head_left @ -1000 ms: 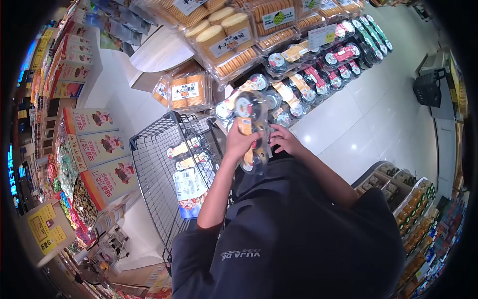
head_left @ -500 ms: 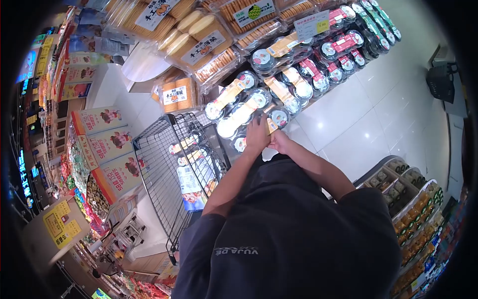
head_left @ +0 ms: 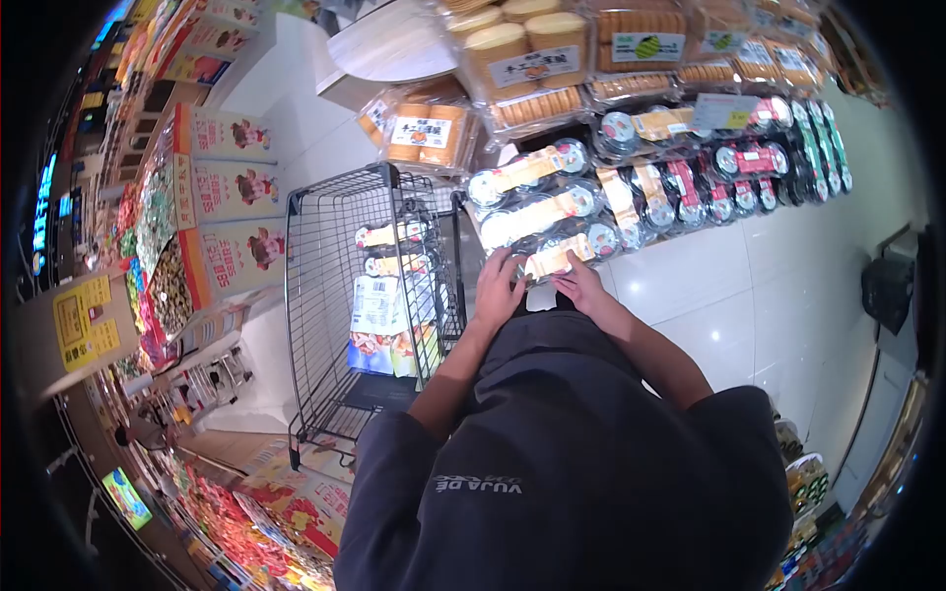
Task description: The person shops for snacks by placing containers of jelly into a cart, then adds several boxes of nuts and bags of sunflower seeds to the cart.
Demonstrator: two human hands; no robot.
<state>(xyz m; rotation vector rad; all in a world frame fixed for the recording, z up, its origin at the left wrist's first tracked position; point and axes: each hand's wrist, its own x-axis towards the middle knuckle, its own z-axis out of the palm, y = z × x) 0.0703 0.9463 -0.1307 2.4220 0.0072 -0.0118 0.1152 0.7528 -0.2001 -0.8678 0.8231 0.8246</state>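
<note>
A clear pack of dark cups with a yellow label (head_left: 559, 257) is at the near edge of the display, in front of my waist. My left hand (head_left: 499, 288) grips its left end with bent fingers. On the near right side, my right hand (head_left: 583, 284) holds it, the fingertips reaching onto the label. Just beyond lies a similar pack, its pale label (head_left: 540, 217) bright with glare. The underside of the held pack is hidden, so whether it rests on the stack cannot be told.
To my left stands a wire shopping cart (head_left: 320, 295) containing yellow-labelled cup packs (head_left: 394, 264) and a blue-and-white bag (head_left: 377, 305). Boxed biscuits (head_left: 532, 67) are stacked behind the cups. Red-and-white cartons (head_left: 235, 192) line the far left. Tiled floor (head_left: 690, 266) lies right.
My hands have moved apart, from close together on the pack to its left end and near right side. The view has shifted, showing more of the cart's inside.
</note>
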